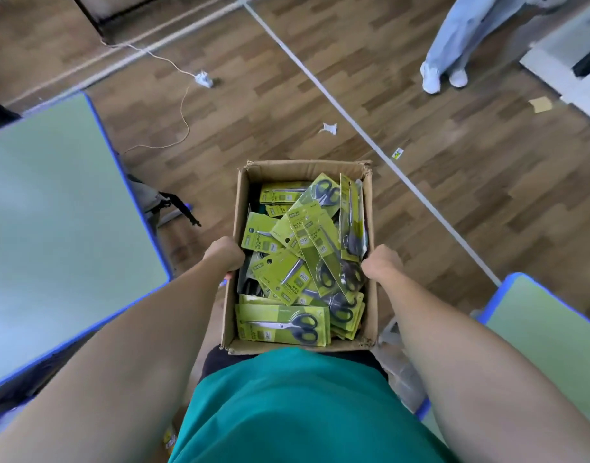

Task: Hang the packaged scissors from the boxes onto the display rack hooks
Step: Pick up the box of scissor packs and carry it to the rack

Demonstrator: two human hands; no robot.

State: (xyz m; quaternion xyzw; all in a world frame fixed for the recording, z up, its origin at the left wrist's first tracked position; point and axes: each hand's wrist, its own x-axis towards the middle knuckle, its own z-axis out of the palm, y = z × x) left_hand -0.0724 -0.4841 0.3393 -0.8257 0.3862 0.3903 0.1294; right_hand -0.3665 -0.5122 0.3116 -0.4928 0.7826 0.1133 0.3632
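An open cardboard box point(231, 295) is held in front of my body above the wooden floor. It is full of several packaged scissors point(283, 324) on yellow-green cards, lying jumbled in a heap. My left hand point(224, 253) grips the box's left wall, fingers curled over its rim. On the opposite side, my right hand point(380, 262) grips the right wall the same way. No display rack or hooks are in view.
A green table with a blue edge point(53, 212) stands at my left, another point(547, 335) at my right. A cord point(183, 105) and paper scraps point(329, 128) lie on the floor. Another person's legs point(454, 45) stand at the far right.
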